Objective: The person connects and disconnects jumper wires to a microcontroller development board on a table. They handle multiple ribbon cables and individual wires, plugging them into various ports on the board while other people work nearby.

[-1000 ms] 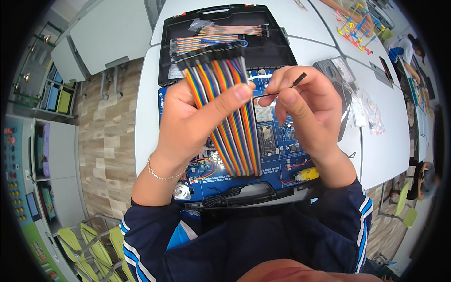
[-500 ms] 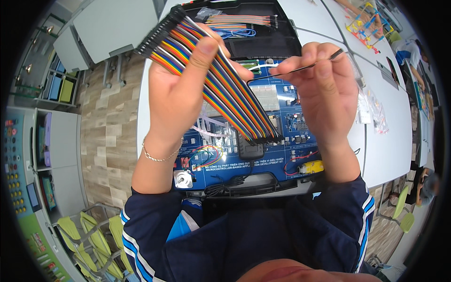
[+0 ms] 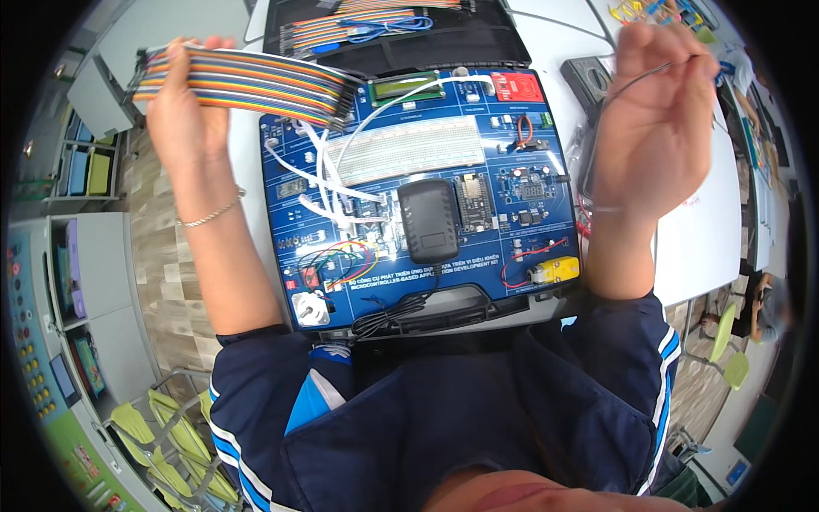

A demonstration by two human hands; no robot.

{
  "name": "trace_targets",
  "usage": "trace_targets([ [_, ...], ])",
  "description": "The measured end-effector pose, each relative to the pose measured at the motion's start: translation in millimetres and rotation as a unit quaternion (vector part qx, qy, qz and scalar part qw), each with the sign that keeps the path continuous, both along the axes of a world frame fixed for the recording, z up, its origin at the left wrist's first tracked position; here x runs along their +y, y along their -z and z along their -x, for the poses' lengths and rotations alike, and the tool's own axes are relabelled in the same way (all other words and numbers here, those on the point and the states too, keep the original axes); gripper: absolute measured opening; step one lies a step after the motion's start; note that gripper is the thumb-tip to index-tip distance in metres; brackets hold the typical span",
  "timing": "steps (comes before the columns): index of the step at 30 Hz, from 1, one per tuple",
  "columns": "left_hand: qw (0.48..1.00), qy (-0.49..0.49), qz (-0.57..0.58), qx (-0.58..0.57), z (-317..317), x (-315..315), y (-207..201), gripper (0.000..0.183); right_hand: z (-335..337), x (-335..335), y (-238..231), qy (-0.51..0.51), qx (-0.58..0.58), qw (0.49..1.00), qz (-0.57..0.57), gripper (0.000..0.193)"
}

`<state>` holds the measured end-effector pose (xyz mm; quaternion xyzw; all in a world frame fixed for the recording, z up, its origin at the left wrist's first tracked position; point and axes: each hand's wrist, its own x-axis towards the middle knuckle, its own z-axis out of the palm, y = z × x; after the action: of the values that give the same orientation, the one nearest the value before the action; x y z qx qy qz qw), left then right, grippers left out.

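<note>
A flat band of rainbow jumper wires (image 3: pixel 256 85) with black end connectors is gripped in my left hand (image 3: pixel 189 128), over the upper left corner of the open kit case. Raised at the right, my right hand (image 3: pixel 653 136) pinches a single dark jumper wire (image 3: pixel 636 83), which droops from the fingertips. Between the hands lies the blue circuit board (image 3: pixel 358 273) of the kit. On it are a white breadboard (image 3: pixel 409 141), a black power adapter (image 3: pixel 429 220), a microcontroller module (image 3: pixel 476 205) and a small green display (image 3: pixel 405 88).
The case lid (image 3: pixel 478 38) holds more ribbon wires and a blue USB cable (image 3: pixel 384 28). A dark multimeter (image 3: pixel 589 78) lies right of the case. The board carries a yellow motor (image 3: pixel 554 271) and coiled black cable (image 3: pixel 392 316). Green chairs (image 3: pixel 175 435) stand lower left.
My hands have moved apart: the left went left with the wire band, the right went up and right with the single wire. More of the board now shows.
</note>
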<state>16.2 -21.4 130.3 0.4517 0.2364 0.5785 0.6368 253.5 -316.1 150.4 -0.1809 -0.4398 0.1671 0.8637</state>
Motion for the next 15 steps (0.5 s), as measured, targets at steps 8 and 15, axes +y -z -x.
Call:
trace_targets([
  [8,0.977,0.001,0.192,-0.096,12,93,74,0.025,-30,1,-26,-0.064,0.035,0.993,0.089,0.018],
  [15,0.985,-0.014,0.158,-0.074,8,87,109,0.024,-48,1,-15,-0.215,0.110,0.964,0.112,0.030],
])
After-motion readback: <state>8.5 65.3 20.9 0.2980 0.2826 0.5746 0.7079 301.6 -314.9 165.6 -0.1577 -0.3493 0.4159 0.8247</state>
